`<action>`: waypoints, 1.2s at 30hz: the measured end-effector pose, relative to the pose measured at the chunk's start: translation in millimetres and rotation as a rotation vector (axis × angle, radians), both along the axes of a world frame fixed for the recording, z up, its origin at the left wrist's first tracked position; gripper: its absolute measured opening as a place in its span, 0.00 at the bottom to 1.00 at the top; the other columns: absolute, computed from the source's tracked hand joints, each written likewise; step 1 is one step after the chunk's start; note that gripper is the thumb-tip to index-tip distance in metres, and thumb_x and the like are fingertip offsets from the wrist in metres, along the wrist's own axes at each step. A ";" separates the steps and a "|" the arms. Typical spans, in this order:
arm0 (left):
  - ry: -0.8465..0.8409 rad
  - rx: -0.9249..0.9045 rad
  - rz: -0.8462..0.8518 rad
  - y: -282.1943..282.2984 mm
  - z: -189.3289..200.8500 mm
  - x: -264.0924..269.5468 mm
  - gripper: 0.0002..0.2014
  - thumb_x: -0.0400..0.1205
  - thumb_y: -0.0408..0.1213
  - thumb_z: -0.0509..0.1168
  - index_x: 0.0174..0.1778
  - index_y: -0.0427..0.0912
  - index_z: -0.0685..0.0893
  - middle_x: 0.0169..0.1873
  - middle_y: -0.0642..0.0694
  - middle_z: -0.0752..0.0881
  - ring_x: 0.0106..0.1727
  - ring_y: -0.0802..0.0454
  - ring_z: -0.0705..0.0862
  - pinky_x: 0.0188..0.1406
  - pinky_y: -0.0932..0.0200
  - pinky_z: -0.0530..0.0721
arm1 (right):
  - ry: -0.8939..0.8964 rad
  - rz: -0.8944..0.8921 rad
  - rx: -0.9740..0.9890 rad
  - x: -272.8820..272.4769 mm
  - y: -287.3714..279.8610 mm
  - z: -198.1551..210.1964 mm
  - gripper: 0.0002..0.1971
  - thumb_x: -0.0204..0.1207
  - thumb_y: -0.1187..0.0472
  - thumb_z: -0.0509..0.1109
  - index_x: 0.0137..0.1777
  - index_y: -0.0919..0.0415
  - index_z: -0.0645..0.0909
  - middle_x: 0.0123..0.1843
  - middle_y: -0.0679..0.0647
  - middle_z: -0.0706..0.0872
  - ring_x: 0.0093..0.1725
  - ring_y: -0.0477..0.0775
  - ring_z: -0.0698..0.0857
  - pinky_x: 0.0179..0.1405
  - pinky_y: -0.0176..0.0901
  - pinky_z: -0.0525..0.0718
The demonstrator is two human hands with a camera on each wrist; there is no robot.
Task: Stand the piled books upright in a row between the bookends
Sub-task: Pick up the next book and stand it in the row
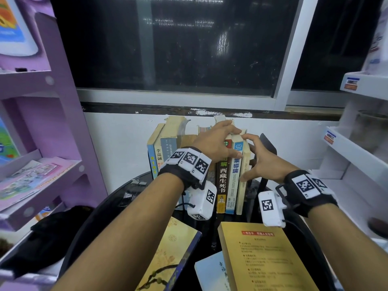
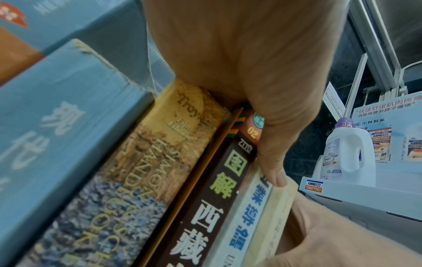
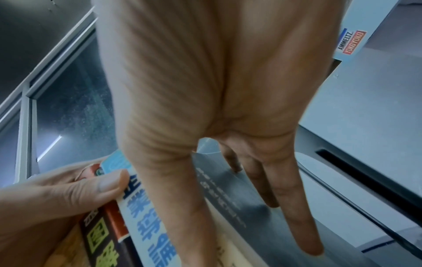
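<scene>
Brown book (image 1: 222, 181), cream book (image 1: 243, 177), black bookend (image 1: 267, 143)

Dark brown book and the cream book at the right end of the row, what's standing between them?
One upright blue-and-white book stands spine out between the dark brown book and the cream book. The head view shows it best.

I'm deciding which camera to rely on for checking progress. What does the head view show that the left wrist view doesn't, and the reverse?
Only the head view shows the books still lying flat, the black bookend, and both hands whole: left hand over the row, right hand at its end. Only the left wrist view shows the Troy spine and a white bottle. Both show the brown spine and blue-lettered spine.
</scene>
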State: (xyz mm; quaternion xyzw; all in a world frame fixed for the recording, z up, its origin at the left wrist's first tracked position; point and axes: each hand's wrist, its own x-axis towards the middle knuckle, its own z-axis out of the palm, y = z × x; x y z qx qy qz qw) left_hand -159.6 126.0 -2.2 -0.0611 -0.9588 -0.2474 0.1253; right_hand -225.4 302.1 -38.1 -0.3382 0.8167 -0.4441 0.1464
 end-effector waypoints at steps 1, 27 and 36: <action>0.000 -0.003 0.002 -0.1 0.0 -0.2 0.33 0.75 0.48 0.74 0.76 0.53 0.71 0.82 0.54 0.58 0.78 0.52 0.67 0.73 0.45 0.74 | -0.001 0.008 0.003 -1.7 -0.6 0.6 0.53 0.59 0.79 0.82 0.71 0.36 0.57 0.72 0.51 0.74 0.55 0.57 0.90 0.49 0.56 0.90; 0.021 -0.003 0.018 -2.7 -0.5 1.2 0.32 0.76 0.47 0.74 0.76 0.51 0.71 0.81 0.52 0.59 0.76 0.52 0.68 0.63 0.60 0.72 | -0.029 0.044 -0.101 0.3 -3.7 -3.1 0.45 0.62 0.81 0.79 0.62 0.34 0.63 0.66 0.41 0.80 0.61 0.49 0.86 0.44 0.44 0.90; 0.023 -0.016 0.027 0.6 1.3 5.0 0.32 0.76 0.47 0.74 0.75 0.51 0.71 0.82 0.52 0.60 0.76 0.52 0.69 0.67 0.56 0.73 | 0.017 0.003 -0.120 8.6 -4.2 -6.2 0.42 0.63 0.79 0.79 0.60 0.37 0.63 0.67 0.41 0.79 0.60 0.47 0.85 0.42 0.41 0.89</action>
